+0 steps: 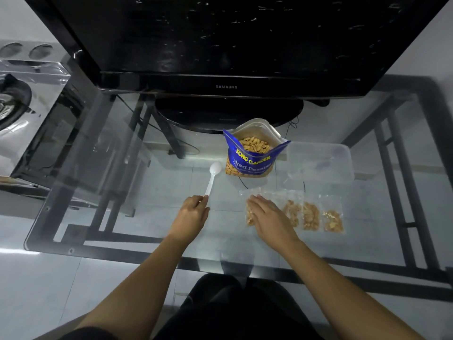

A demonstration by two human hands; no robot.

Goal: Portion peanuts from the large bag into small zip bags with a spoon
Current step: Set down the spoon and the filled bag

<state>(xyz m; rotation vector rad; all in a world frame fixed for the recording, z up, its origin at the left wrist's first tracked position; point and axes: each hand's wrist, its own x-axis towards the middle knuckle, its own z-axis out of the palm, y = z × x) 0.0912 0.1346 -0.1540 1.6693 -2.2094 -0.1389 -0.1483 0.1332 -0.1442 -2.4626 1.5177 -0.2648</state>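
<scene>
My left hand (193, 212) has the spoon (211, 179) pinched at the very tail of its handle, fingers curled round it. The bowl points toward the big bag (250, 158), ends just left of its lower half and looks empty. My right hand (268, 214) lies flat with straight fingers, pressing on a small bag (250, 217) that sits in front of the big bag. Three filled bags (311, 215) lie in a row to the right of that one, and a clear tub (321, 163) stands just right of the big bag on the glass table (147, 192).

The big bag stands upright with its mouth gaping and peanuts (255, 144) showing near the top. I judge it soft and held up only by its own fill, so a knock on the rim could tip it. I would go in from above, straight through the mouth.

The spoon looks like thin, light, springy plastic. Held by the tail it may wobble under a load, so I would slide my grip toward mid-handle.

The small bag is thin film on glass, so I expect it to skate. The place to take it is the top strip above the peanuts, pinching one lip to keep it open. Whether its zip is closed I cannot tell.
</scene>
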